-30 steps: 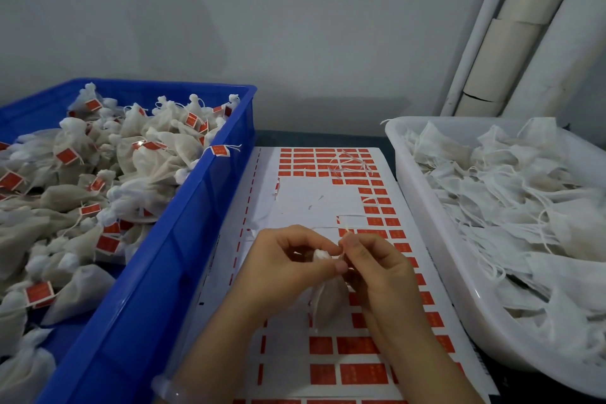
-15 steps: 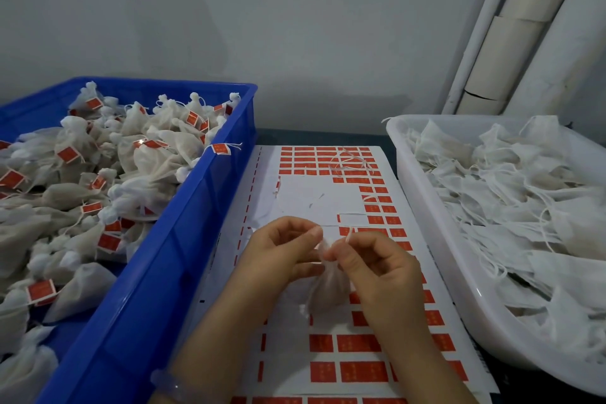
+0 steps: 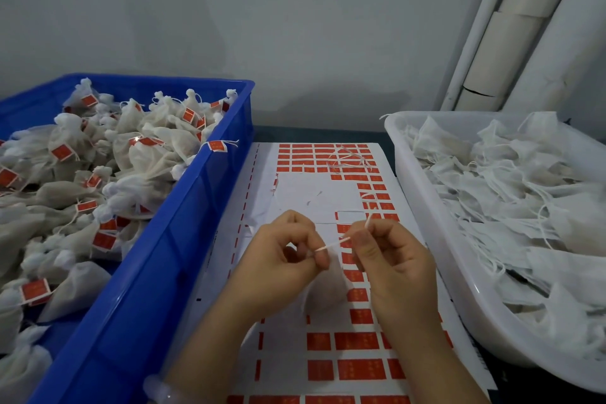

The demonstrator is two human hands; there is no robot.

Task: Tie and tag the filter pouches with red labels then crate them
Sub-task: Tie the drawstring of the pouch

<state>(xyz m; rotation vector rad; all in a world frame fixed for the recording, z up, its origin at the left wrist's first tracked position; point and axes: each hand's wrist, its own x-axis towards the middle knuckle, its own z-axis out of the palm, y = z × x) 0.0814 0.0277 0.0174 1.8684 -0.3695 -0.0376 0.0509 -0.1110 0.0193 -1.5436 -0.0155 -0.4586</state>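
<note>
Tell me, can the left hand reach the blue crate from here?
Probably yes: the blue crate stands open just beside the left hand, with nothing between. But that hand and the right hand both pinch the pouch string.

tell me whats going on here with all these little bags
A person is tying a filter pouch above a sheet of red labels. The left hand and right hand each pinch its white string, stretched between them. The blue crate on the left holds tagged pouches; the white tub on the right holds untagged ones.
</note>
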